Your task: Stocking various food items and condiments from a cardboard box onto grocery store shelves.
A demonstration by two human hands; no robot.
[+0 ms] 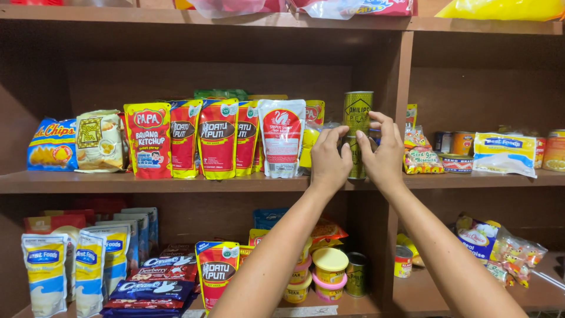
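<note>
- We look straight at a wooden shelf (147,182) stocked with groceries; both our arms reach up from the bottom of the view.
- Near centre, slightly toward 2 o'clock, two green-and-gold tins (358,138) stand stacked, one on the other, against the wooden upright (400,100).
- Our left hand (329,160) sits at the stack's 9 o'clock side, fingers narrowly curled, tips touching the lower tin.
- Our right hand (384,152) sits at its 3 o'clock side, fingers bent around the lower tin, forefinger lifted toward the seam between the tins. We judge both hands to be gripping it, though the palms hide the contact.
- Judged risk: the upper tin merely rests on the lower one, so any tilt or tug could slide it off.
- Just at 9 o'clock of the left hand stands a white sauce pouch (282,136), with a row of red pouches (218,138) beyond; a wrist bump could topple these like dominoes.
- At 3 o'clock, past the upright, a biscuit packet (421,154) lies near the right hand and could be brushed loose.
</note>
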